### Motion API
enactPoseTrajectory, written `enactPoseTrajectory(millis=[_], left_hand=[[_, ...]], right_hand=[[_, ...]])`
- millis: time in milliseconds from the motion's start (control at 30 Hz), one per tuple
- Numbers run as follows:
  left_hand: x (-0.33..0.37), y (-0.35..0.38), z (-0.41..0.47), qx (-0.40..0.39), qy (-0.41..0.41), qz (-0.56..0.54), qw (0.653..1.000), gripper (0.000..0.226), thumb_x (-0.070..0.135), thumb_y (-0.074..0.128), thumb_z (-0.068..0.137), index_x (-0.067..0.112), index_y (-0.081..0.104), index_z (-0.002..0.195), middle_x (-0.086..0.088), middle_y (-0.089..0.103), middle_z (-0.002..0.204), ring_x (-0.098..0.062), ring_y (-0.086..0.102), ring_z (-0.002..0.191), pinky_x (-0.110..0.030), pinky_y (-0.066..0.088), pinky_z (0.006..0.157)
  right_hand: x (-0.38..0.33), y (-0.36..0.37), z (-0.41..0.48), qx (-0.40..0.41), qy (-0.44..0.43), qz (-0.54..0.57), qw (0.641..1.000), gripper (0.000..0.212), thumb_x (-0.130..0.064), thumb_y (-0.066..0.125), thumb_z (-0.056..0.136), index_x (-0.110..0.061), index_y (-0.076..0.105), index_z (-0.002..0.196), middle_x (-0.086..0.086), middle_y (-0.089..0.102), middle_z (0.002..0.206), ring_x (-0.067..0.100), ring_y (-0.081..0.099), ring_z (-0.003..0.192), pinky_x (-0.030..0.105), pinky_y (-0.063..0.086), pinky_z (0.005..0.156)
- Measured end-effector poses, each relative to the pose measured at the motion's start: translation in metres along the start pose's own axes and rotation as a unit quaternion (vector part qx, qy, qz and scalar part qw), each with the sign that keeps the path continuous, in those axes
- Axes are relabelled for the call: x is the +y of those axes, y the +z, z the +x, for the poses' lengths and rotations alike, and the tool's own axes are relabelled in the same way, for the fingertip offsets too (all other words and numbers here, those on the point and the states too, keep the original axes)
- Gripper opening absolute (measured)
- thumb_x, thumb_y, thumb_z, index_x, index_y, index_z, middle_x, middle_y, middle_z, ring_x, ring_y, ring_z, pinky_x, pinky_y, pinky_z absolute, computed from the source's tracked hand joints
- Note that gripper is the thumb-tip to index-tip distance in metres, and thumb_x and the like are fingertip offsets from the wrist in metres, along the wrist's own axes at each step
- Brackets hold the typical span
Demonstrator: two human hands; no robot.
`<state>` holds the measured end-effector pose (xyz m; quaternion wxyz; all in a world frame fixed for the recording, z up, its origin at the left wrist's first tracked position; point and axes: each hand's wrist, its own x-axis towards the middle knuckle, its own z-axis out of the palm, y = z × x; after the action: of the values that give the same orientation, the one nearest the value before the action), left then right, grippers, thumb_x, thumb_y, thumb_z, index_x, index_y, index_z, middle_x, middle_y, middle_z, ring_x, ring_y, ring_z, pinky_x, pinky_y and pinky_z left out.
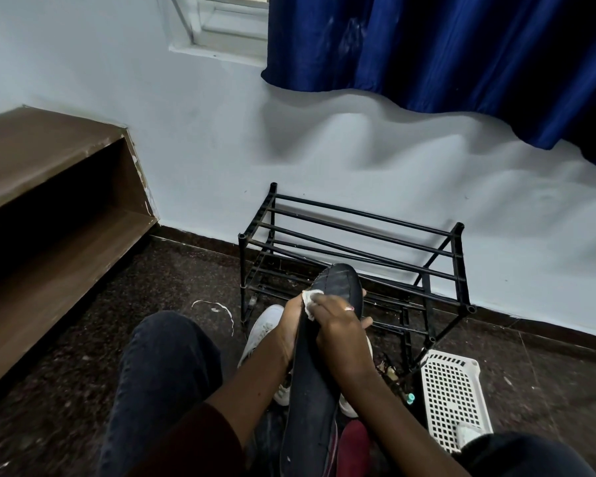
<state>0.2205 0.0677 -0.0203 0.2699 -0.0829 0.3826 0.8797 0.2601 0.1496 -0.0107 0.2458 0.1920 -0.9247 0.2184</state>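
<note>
**A:** Where is the dark shoe [315, 401]?

**B:** In mid-air over the person's lap, near the middle of the view. It runs lengthwise away from the person, with its toe pointing far toward the black shoe rack [358, 232].

**A:** And the grip on it?

**B:** The left hand [289, 333] comes in from the left, and its grip is closed round the shoe's front half from the side and beneath. The right hand [341, 333] lies on top, fingers curled over a white cloth [308, 299] and pinching it against the left edge of the toe.

**A:** Any containers?

**B:** A white lattice basket [451, 387] lies on the floor [152, 280] at the near right, just beside the rack's near-right leg. A crumpled white wad [468, 437] sits at its near end. I cannot tell whether the wad is inside the basket or on top of it.

**A:** What is under the hands?

**B:** A white sneaker [260, 333] sits on the floor, with its toe showing left of the left hand. Nearer, a red shoe [353, 442] lies just right of the dark shoe's heel end.

**A:** Anything else?

**B:** A brown shelf unit [49, 160] stands at the left, and a blue curtain [427, 46] hangs at the far right.
</note>
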Motion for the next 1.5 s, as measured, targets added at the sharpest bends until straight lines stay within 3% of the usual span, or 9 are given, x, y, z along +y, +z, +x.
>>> enactPoseTrajectory(millis=[233, 367, 500, 600, 833, 1000, 1133, 1233, 1500], left_hand=[[-0.002, 0.008, 0.000, -0.016, -0.004, -0.126, 0.992, 0.008, 0.013, 0.070, 0.064, 0.005, 0.071, 0.061, -0.008, 0.064, 0.058, -0.014, 0.065, 0.053, -0.020, 0.053, 0.051], [0.000, 0.003, -0.002, 0.012, -0.013, -0.071, 0.997, 0.045, 0.006, 0.096, 0.026, 0.000, 0.068, 0.061, -0.014, 0.062, 0.058, -0.018, 0.064, 0.050, -0.020, 0.052, 0.046], [0.002, -0.009, 0.000, 0.065, -0.034, -0.014, 0.997, 0.018, 0.019, 0.062, 0.088, 0.016, 0.052, 0.074, 0.000, 0.057, 0.062, 0.002, 0.054, 0.035, -0.011, 0.044, 0.039], [0.006, -0.013, 0.003, 0.067, -0.075, -0.010, 0.995, 0.030, 0.028, 0.082, 0.067, 0.003, 0.067, 0.061, -0.007, 0.061, 0.049, -0.014, 0.060, 0.040, -0.019, 0.046, 0.037], [-0.010, -0.009, 0.014, 0.080, -0.058, -0.052, 0.994, 0.054, 0.047, 0.026, 0.099, 0.005, 0.060, 0.095, -0.012, 0.067, 0.081, -0.019, 0.067, 0.072, -0.029, 0.048, 0.077], [-0.008, -0.009, 0.014, 0.083, -0.039, -0.020, 0.996, 0.055, 0.050, 0.030, 0.095, 0.003, 0.056, 0.106, -0.015, 0.056, 0.096, -0.021, 0.057, 0.091, -0.029, 0.042, 0.084], [-0.011, -0.018, 0.017, 0.095, -0.015, -0.038, 0.995, 0.038, 0.028, 0.034, 0.096, 0.005, 0.054, 0.073, -0.011, 0.053, 0.068, -0.014, 0.058, 0.059, -0.022, 0.048, 0.060], [-0.010, -0.030, 0.027, 0.100, -0.021, -0.073, 0.992, 0.076, 0.039, 0.019, 0.102, 0.005, 0.057, 0.045, -0.005, 0.050, 0.044, -0.011, 0.053, 0.037, -0.020, 0.046, 0.050], [-0.005, -0.019, 0.017, -0.049, -0.058, -0.091, 0.993, 0.088, 0.075, 0.024, 0.084, 0.001, 0.070, 0.073, -0.011, 0.066, 0.066, -0.019, 0.066, 0.061, -0.025, 0.055, 0.060]], right_hand=[[0.015, -0.003, 0.034, 0.028, 0.096, -0.036, 0.994, 0.016, 0.005, 0.055, 0.062, -0.001, 0.067, 0.072, 0.013, 0.068, 0.087, 0.032, 0.063, 0.081, 0.023, 0.037, 0.073], [0.005, 0.000, 0.024, -0.009, 0.089, 0.020, 0.996, 0.033, 0.017, 0.056, 0.062, -0.002, 0.071, 0.084, 0.011, 0.070, 0.095, 0.027, 0.065, 0.090, 0.027, 0.049, 0.079], [-0.001, 0.002, 0.000, -0.025, 0.089, 0.122, 0.988, 0.030, 0.016, 0.059, 0.064, -0.006, 0.073, 0.078, 0.001, 0.073, 0.088, 0.018, 0.066, 0.080, 0.010, 0.040, 0.072], [0.000, -0.002, -0.004, -0.028, 0.072, 0.128, 0.989, 0.029, 0.015, 0.060, 0.062, -0.007, 0.072, 0.074, 0.000, 0.073, 0.085, 0.013, 0.064, 0.078, 0.005, 0.037, 0.073], [0.014, -0.004, 0.027, 0.011, 0.037, -0.062, 0.997, 0.015, 0.001, 0.062, 0.054, -0.006, 0.069, 0.064, 0.008, 0.070, 0.077, 0.026, 0.065, 0.069, 0.023, 0.050, 0.059], [0.010, -0.001, 0.034, 0.012, 0.071, -0.061, 0.996, 0.012, 0.004, 0.056, 0.058, -0.007, 0.061, 0.059, 0.007, 0.064, 0.070, 0.028, 0.059, 0.067, 0.025, 0.044, 0.058], [0.006, 0.005, 0.019, -0.012, 0.117, 0.077, 0.990, 0.022, 0.010, 0.049, 0.067, -0.007, 0.063, 0.070, 0.007, 0.067, 0.077, 0.025, 0.058, 0.076, 0.026, 0.038, 0.068], [0.001, 0.006, 0.001, -0.027, 0.119, 0.167, 0.978, 0.027, 0.013, 0.050, 0.068, -0.009, 0.064, 0.070, 0.001, 0.071, 0.085, 0.017, 0.061, 0.081, 0.019, 0.041, 0.073], [-0.002, 0.007, 0.002, -0.032, 0.048, 0.009, 0.998, 0.011, 0.001, 0.056, 0.071, -0.009, 0.058, 0.074, 0.006, 0.061, 0.074, 0.023, 0.058, 0.069, 0.028, 0.043, 0.060]])
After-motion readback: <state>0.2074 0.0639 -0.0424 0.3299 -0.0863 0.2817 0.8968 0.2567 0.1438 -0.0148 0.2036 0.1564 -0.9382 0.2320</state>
